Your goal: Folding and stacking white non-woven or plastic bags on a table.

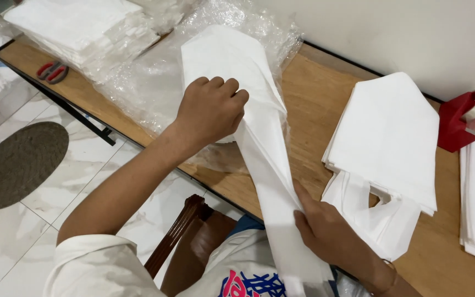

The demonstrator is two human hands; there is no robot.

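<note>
The folded white bag (259,148) hung stretched above the bench (314,104), between the two hands. It could probably have slipped or lost its crease against the slick bubble wrap (155,82), since only fingertips held it. The left hand (211,113), knuckles up, was closed around the upper part; the right hand (325,231), wrist low, pinched the lower edge, beside a stack of white bags (391,137).

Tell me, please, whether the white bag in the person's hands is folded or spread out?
Folded: the white bag forms a narrow strip, gripped by the left hand and right hand.
</note>
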